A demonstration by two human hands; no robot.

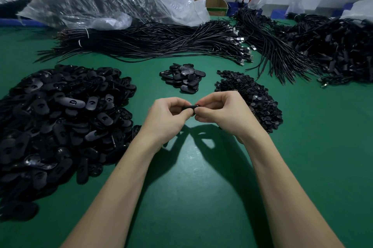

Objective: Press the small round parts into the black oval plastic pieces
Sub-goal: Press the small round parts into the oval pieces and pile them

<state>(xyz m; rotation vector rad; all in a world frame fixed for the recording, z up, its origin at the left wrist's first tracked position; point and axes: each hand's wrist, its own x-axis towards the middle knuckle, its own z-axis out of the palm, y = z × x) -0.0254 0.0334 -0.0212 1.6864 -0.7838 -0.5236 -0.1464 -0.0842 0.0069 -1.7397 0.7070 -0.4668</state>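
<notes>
We pinch one black oval piece (190,108) between the curled fingers of our left hand (168,116) and right hand (222,113), just above the green bench (191,187).

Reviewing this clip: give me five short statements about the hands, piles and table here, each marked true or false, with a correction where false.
1. Both the left hand and the right hand hold one black oval piece between them. True.
2. The large pile of oval pieces lies on the person's right. False: it lies on the left.
3. The pile of small round parts lies beside the right hand. True.
4. The table has a red surface. False: it is green.
5. The cable bundles lie nearer the person than the hands. False: they lie beyond the hands.
</notes>
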